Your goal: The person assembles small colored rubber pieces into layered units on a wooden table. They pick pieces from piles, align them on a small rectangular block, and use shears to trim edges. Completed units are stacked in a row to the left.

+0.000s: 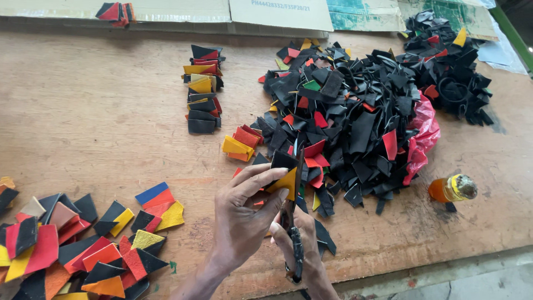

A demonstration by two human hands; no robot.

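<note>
Near the front edge of the bench (111,111), the left hand (241,222) pinches a black-and-yellow scrap (284,173) between thumb and fingers. The right hand (302,250) is closed round the handles of dark scissors (294,216), whose blades reach up to the scrap. Just beyond lies a big heap of black offcuts (355,116). Coloured pieces (83,244) spread at the front left corner; a small orange bottle (451,189) lies to the right.

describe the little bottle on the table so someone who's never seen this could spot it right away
Start at the big heap of black scraps in the middle of the wooden table, then follow the red plastic bag at its right edge downward. Just below it lies a small bottle on its side: orange, with a yellowish neck, the only rounded, glassy thing among flat cut pieces.
</note>
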